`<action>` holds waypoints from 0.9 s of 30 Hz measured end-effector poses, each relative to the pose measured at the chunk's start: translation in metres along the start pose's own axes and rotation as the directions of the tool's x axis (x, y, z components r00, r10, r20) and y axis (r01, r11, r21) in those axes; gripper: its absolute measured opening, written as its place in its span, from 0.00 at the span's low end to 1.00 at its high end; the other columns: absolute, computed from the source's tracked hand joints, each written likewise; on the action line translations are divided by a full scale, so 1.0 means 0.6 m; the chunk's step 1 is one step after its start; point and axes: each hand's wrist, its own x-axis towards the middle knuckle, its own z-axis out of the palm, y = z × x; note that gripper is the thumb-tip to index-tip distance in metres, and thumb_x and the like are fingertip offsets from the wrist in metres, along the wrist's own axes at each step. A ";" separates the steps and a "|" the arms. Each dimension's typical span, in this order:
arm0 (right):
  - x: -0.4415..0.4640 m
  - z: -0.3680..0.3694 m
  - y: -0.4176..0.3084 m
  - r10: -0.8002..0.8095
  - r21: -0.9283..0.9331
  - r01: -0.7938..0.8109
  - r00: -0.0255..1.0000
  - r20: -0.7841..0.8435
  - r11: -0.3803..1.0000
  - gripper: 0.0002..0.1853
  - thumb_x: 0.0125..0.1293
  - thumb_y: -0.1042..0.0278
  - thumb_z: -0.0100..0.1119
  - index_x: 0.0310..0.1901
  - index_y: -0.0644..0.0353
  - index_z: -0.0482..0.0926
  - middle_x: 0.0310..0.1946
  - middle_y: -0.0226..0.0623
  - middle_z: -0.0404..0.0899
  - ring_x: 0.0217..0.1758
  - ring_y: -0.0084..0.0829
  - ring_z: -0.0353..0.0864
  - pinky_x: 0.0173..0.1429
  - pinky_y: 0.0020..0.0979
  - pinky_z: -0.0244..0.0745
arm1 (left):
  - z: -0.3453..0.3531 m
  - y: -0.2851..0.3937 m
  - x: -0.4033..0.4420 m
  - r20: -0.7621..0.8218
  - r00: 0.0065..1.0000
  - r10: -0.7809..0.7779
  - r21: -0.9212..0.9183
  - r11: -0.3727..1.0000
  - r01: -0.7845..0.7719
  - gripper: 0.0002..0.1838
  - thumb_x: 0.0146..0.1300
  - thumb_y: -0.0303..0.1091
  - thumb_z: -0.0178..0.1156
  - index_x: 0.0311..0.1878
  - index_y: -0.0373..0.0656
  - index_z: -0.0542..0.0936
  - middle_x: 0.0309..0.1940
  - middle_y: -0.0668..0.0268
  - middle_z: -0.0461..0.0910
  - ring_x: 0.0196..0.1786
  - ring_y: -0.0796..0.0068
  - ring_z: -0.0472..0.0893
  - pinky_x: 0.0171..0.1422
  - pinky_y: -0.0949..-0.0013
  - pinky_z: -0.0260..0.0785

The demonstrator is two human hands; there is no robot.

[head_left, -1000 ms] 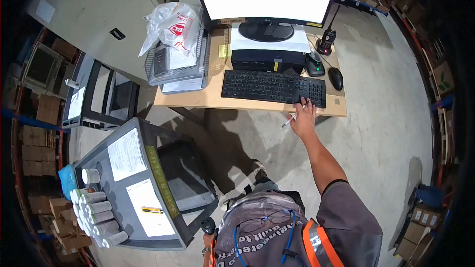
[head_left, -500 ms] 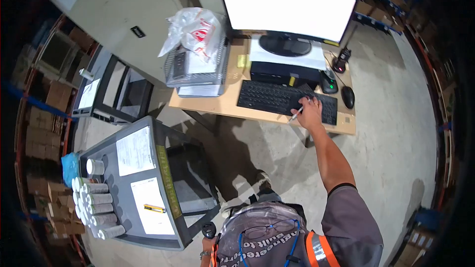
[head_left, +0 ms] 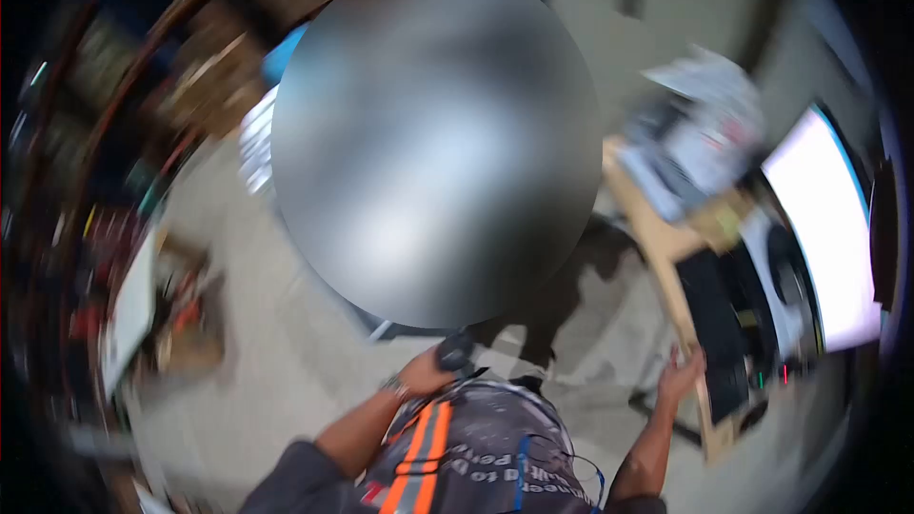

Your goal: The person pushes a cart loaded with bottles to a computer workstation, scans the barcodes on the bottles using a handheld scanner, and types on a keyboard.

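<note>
Several brown cardboard boxes (head_left: 214,86): far left, blurred, probably piled there for storage, well apart from both hands.
White ribbed stack (head_left: 257,145): right of the boxes, partly hidden, too blurred to say what it is.
Left hand (head_left: 426,373): near the middle, its grip closed around a rounded black handheld device (head_left: 455,352).
Device: at the right, finger end of that grip, rounded end projecting past the fingers; likely held this way so that end is unobstructed.
Pale wooden bench (head_left: 657,233): right, running from far to near.
Right hand (head_left: 680,376): over the bench's left edge, fingers bent; blur means I cannot tell whether this grip holds anything.
Crumpled white plastic bag (head_left: 714,124): far end of the bench, perhaps set aside there to leave typing room.
Flat black keyboard (head_left: 709,324): just right of the right hand, probably along the edge for easy reach.
Lit black-framed monitor (head_left: 828,238): right of the keyboard, seemingly angled for viewing across it.
</note>
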 end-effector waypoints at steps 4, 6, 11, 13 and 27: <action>-0.065 0.065 -0.016 -0.049 -0.004 0.051 0.981 0.189 0.999 0.20 0.61 0.60 0.67 0.49 0.63 0.76 0.44 0.49 0.79 0.53 0.53 0.73 0.59 0.48 0.64 | -0.061 0.134 0.008 -0.064 0.990 -0.127 -0.044 0.991 0.124 0.28 0.52 0.41 0.67 0.54 0.36 0.74 0.41 0.50 0.83 0.45 0.55 0.83 0.53 0.59 0.72; -0.091 0.088 -0.043 -0.063 -0.026 0.071 0.970 0.235 0.997 0.20 0.61 0.59 0.67 0.49 0.61 0.76 0.43 0.49 0.79 0.51 0.53 0.73 0.58 0.48 0.65 | -0.101 0.169 0.014 -0.050 0.993 -0.104 -0.105 0.990 0.099 0.27 0.53 0.41 0.67 0.52 0.35 0.74 0.40 0.49 0.83 0.44 0.57 0.83 0.52 0.60 0.72; -0.159 0.105 -0.102 -0.061 0.118 0.008 0.892 0.447 0.993 0.19 0.58 0.63 0.70 0.46 0.62 0.76 0.42 0.49 0.79 0.47 0.52 0.76 0.53 0.45 0.69 | -0.218 0.113 0.066 -0.205 0.979 -0.009 -0.290 0.956 -0.052 0.26 0.56 0.36 0.67 0.55 0.35 0.73 0.33 0.67 0.80 0.30 0.81 0.77 0.35 0.72 0.73; -0.189 0.112 -0.126 -0.043 0.097 0.000 0.894 0.446 0.995 0.18 0.57 0.65 0.70 0.46 0.63 0.76 0.41 0.49 0.79 0.48 0.50 0.76 0.53 0.43 0.70 | -0.278 0.099 0.087 -0.223 0.974 -0.032 -0.232 0.972 -0.021 0.25 0.56 0.37 0.66 0.53 0.33 0.73 0.32 0.65 0.79 0.30 0.79 0.78 0.35 0.71 0.73; -0.567 0.094 -0.201 0.401 0.019 -0.477 0.759 0.513 0.879 0.07 0.60 0.67 0.61 0.30 0.60 0.77 0.23 0.34 0.77 0.26 0.28 0.75 0.29 0.31 0.67 | -0.588 -0.127 0.175 -0.295 0.945 -0.140 -0.206 0.975 0.080 0.27 0.51 0.42 0.64 0.49 0.30 0.76 0.34 0.52 0.82 0.37 0.61 0.82 0.44 0.62 0.73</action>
